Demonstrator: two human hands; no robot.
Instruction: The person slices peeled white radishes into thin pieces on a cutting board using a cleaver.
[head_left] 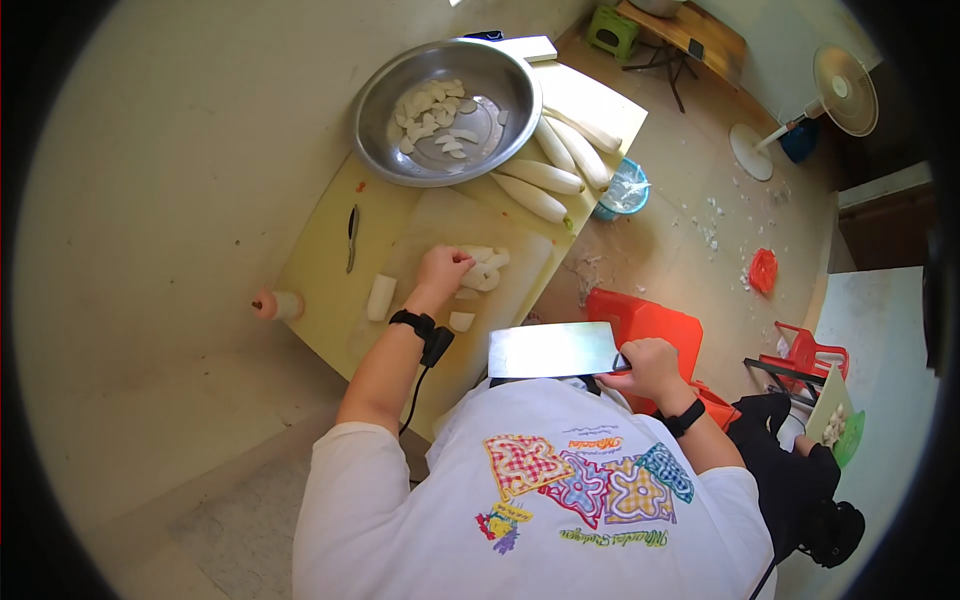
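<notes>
My left hand (443, 272) is closed in a pinch over white radish slices (484, 272) on a pale cutting board (525, 262). Whether a slice sits between its fingertips is hidden. My right hand (648, 368) grips the handle of a cleaver (553, 350), its broad blade held flat in front of my shirt, away from the slices. A thick cut radish piece (381, 298) lies left of my wrist, and a smaller piece (461, 321) lies nearer me. Beyond the board, a large steel basin (375, 150) holds several radish slices. Whole peeled radishes (533, 198) lie beside it.
A peeler (352, 240) lies on the yellowish table (325, 235), with a pink-and-white roll (279, 305) at its left edge. A blue basket (623, 192) and a red stool (660, 325) stand right of the table. Another person in black (775, 470) is at lower right. A fan (840, 90) stands farther back.
</notes>
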